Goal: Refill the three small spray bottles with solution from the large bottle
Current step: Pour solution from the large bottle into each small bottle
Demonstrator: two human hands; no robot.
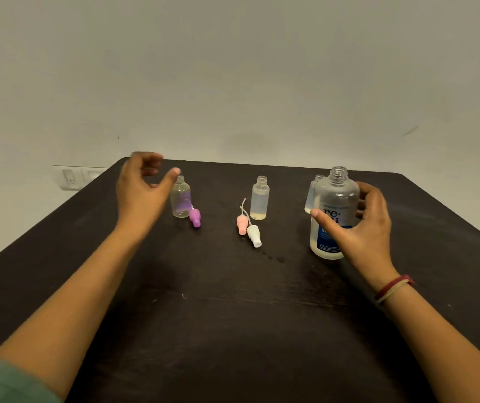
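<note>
The large clear bottle [333,205] with a blue label stands uncapped at the right of the dark table [233,315]. My right hand [361,225] curls around its right side, thumb on the label, fingers loosely spread. Behind it a small uncapped bottle [310,196] is half hidden. A second small bottle [259,198] stands open in the middle, a little liquid at its bottom. The third small bottle [180,197] stands at the left, also open. My left hand [143,187] hovers just left of it, fingers apart and blurred, holding nothing.
Three spray heads lie loose on the table: purple [195,218] by the left bottle, pink [241,223] and white [254,235] in front of the middle bottle. A few wet drops [273,257] mark the table. A wall socket [76,177] sits beyond the far left edge.
</note>
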